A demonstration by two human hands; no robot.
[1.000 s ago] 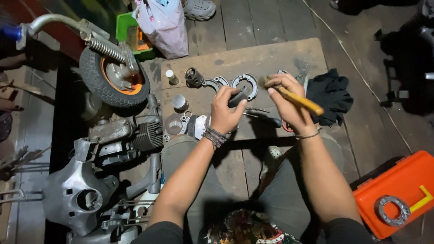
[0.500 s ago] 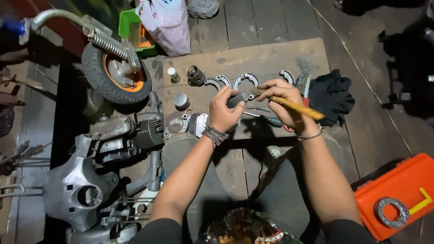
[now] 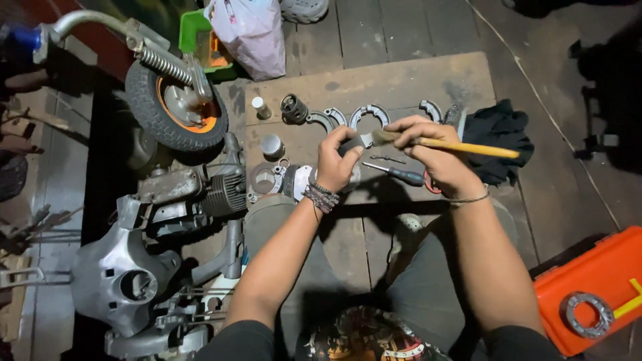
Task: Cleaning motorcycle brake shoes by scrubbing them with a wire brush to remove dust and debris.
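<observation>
Right hand [image 3: 438, 157]: closed around a paintbrush [image 3: 441, 142], fingers wrapped over the yellow wooden handle; the bristle end points toward the other hand.
Left hand [image 3: 336, 160]: closed on a small dark part; the part is mostly hidden by the fingers and its kind cannot be told. A beaded band sits at the wrist.
Contact: the brush bristles meet the object in the left hand, in the gap between the two hands, above the board.
Screwdriver [image 3: 398, 173]: lies flat on the board just beneath the hands, dark handle toward the right hand.
Board [image 3: 401, 83]: a flat brown sheet on the wooden floor, carrying the loose parts.
Brake shoes [image 3: 368, 115]: curved metal pieces in a row along the board, just beyond the hands.
Small canister [image 3: 258, 107]: white, upright near the board's left edge.
Black cloth [image 3: 498, 137]: bunched at the board's right side, under the tip of the brush handle.
Wheel [image 3: 172, 110]: small tyre with orange rim, on a fork, well left of the hands.
Engine [image 3: 200, 194]: finned block beside the left knee.
Orange toolbox [image 3: 595, 287]: on the floor at lower right, a metal ring on its lid.
</observation>
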